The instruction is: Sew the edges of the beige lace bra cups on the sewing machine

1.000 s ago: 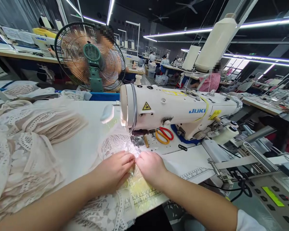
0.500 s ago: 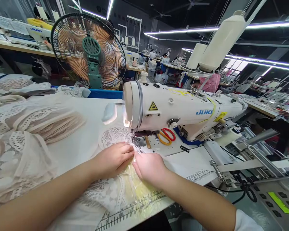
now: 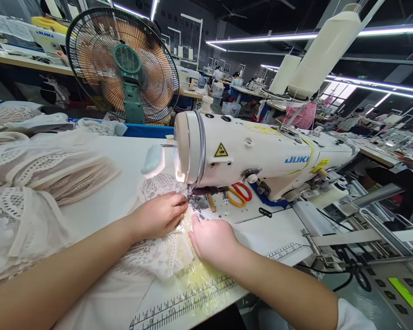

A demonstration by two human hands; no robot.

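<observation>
Lace piece (image 3: pixel 154 256): white, patterned, lies flat on the bench (image 3: pixel 117 201) under both hands; its far end reaches the needle area just ahead of the fingertips.
Clear film (image 3: pixel 199 275): yellowish, glossy, under the lace edge and below the right hand, over a printed ruler strip (image 3: pixel 189 300) at the near bench edge.
Right hand (image 3: pixel 213 240): palm down, fingers together and flat, pressing lace and film to the bench; nothing gripped.
Left hand (image 3: pixel 160 215): just left of the right hand and a little farther out, palm down, fingers lightly curled, tips pressing the lace right at the presser foot (image 3: pixel 194 204).
Presser foot: directly ahead of the left fingertips; whether it is down on the cloth, cannot tell.
Scissors (image 3: pixel 237 195): orange and red handles, on the machine bed, ahead and right of the right hand.
Sewing machine (image 3: pixel 261 156): white, marked JUKI, beyond both hands, its head end above the left fingertips.
Lace stack (image 3: pixel 37 183): beige-white folded pieces, well left of the left hand.
Fan (image 3: pixel 124 68): green body, black cage, far side of the bench, beyond and left of the left hand.
Thread cones (image 3: pixel 316 55): two, cream, above the machine, far right of the right hand.
Control panel (image 3: pixel 395 288): green display, near right, well apart from the right hand.
</observation>
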